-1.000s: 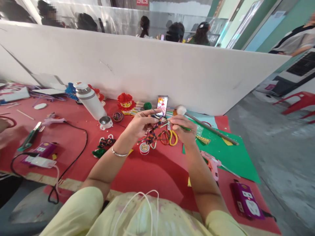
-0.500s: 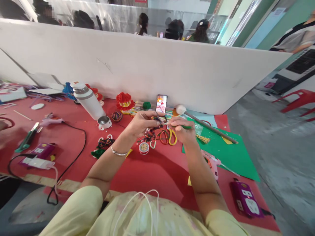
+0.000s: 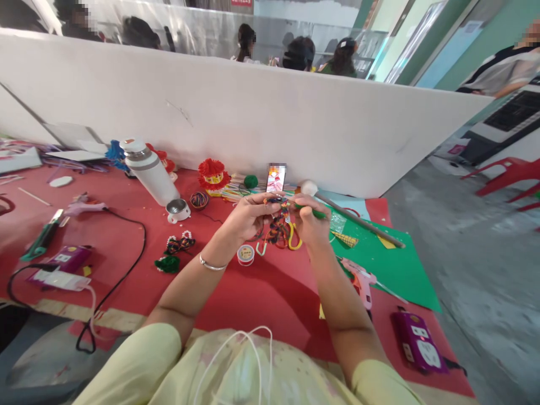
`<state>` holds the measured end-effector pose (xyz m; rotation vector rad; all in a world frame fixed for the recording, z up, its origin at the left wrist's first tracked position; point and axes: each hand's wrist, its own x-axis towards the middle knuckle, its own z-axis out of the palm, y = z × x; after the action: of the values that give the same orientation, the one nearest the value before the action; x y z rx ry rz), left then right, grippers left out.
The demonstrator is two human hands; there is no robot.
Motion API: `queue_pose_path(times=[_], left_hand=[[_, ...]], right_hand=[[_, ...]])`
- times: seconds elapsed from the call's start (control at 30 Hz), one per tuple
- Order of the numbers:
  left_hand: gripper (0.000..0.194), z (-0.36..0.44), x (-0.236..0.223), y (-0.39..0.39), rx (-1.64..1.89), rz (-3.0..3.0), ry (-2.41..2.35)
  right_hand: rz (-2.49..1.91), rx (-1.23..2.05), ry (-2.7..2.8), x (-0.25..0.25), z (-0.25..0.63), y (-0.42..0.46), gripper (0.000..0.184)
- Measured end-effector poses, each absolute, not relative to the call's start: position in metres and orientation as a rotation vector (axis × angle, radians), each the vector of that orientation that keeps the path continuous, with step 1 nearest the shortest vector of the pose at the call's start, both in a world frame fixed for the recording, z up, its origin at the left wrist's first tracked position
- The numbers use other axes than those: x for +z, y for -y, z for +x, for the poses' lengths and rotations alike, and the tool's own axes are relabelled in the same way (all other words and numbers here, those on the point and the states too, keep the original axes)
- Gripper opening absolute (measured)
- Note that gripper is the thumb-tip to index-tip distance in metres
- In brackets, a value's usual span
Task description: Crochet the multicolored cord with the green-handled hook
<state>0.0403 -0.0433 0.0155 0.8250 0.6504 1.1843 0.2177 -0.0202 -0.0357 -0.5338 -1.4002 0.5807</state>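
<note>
The multicoloured yarn piece [image 3: 277,229] hanging between your hands above the counter [image 3: 270,298] has a worked length formed, but it looks unfinished, and how much is left can't be told. Your left hand [image 3: 248,216] pinches its upper edge and your right hand [image 3: 311,216] grips a green-handled tool [image 3: 319,214], whose tip is too small to place surely. Count one phone [image 3: 275,180], one multicoloured yarn ball [image 3: 199,200], one green ball [image 3: 250,181], one spool [image 3: 245,255], one white bottle [image 3: 151,177], and two power strips, a left strip [image 3: 71,259] and a right strip [image 3: 417,341].
</note>
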Motion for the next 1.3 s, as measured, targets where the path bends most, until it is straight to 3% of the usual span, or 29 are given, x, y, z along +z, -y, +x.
queue_pose_path(times=[0.13,0.37,0.47,0.63,0.87,1.03,1.1,1.2,1.3], left_hand=[[0.032,0.025,0.022,0.045,1.087,0.984,-0.708],[0.012,0.018,0.031,0.045,1.072,1.36,-0.842],[0.012,0.02,0.033,0.044,1.113,1.524,-0.938],[0.019,0.024,0.027,0.045,1.238,1.751,-1.069],[0.006,0.032,0.019,0.044,1.481,1.447,-1.078],[0.034,0.029,0.022,0.042,1.226,0.929,-0.777],[0.037,0.023,0.024,0.041,1.13,0.915,-0.744],[0.03,0.016,0.028,0.038,1.076,1.024,-0.784],[0.007,0.013,0.033,0.036,1.153,1.268,-0.879]], right_hand=[[-0.424,0.898,1.426,-0.031,0.236,0.01,0.028],[-0.433,0.896,1.714,-0.006,0.256,0.015,0.013],[-0.456,0.833,1.78,0.001,0.26,0.018,0.005],[-0.532,0.673,1.863,0.004,0.262,0.024,0.009],[-0.564,0.082,1.921,-0.015,0.239,0.035,0.023],[-0.567,-0.102,1.927,-0.035,0.227,0.036,0.03],[-0.482,-0.166,1.922,-0.032,0.229,0.035,0.035],[-0.384,-0.174,1.964,-0.018,0.234,0.034,0.042],[-0.418,-0.129,2.06,-0.004,0.238,0.037,0.036]])
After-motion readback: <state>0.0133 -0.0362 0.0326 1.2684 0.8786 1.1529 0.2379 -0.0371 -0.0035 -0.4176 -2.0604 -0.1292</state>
